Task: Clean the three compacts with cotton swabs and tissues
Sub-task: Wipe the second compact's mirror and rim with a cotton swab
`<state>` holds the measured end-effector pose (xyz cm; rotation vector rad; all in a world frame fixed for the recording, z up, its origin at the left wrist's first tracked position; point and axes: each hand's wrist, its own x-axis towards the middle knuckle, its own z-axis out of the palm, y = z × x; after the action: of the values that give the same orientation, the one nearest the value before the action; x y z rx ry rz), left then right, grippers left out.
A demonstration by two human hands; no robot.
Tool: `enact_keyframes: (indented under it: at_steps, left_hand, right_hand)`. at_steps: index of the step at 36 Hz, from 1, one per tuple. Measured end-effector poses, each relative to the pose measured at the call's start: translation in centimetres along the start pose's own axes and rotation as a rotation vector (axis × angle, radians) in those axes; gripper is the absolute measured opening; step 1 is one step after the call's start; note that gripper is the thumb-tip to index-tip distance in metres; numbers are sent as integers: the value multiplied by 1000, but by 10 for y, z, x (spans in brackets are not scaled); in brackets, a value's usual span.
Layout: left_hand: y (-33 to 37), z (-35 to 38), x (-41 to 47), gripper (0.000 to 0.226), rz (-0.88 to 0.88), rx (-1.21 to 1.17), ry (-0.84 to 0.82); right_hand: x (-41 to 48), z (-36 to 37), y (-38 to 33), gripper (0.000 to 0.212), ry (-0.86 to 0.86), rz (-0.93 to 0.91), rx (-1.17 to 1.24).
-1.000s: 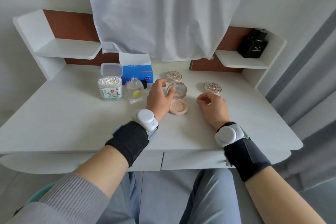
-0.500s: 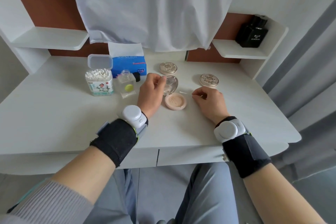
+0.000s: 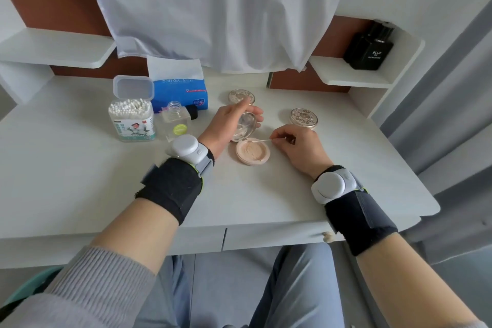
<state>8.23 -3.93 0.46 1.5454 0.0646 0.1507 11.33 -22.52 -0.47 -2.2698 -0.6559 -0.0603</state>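
Note:
An open compact lies in the middle of the white desk, its beige powder pan facing up and its mirrored lid raised. My left hand holds that lid from behind, fingers curled over its rim. My right hand pinches a cotton swab whose tip touches the far edge of the powder pan. Two closed gold compacts sit on the desk: one behind my left hand, one to the right. A clear box of cotton swabs with its lid up and a blue tissue pack stand at the back left.
A small clear glass bottle, uncapped, stands beside the swab box with its black cap behind it. A black perfume bottle sits on the right shelf. A white cloth hangs over the back of the desk.
My right hand has brought the cotton swab left, so its tip now touches the powder pan. My left hand has closed more round the raised lid.

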Motion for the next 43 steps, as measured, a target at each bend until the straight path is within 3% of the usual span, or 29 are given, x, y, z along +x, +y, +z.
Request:
enact_keyframes:
  at_steps: [15,20,43]
  left_hand:
    - [-3,1,2,53,26,24,-32]
    - [-2,1,2,53,10,15,-31]
    - [1,2,-1,45,-21,-38,-60]
  right_hand:
    - [16,6,7,9,55,55,-39]
    - [13,4,4,11,-23,33,-16]
    - [9,5,4,5,-14,64,42]
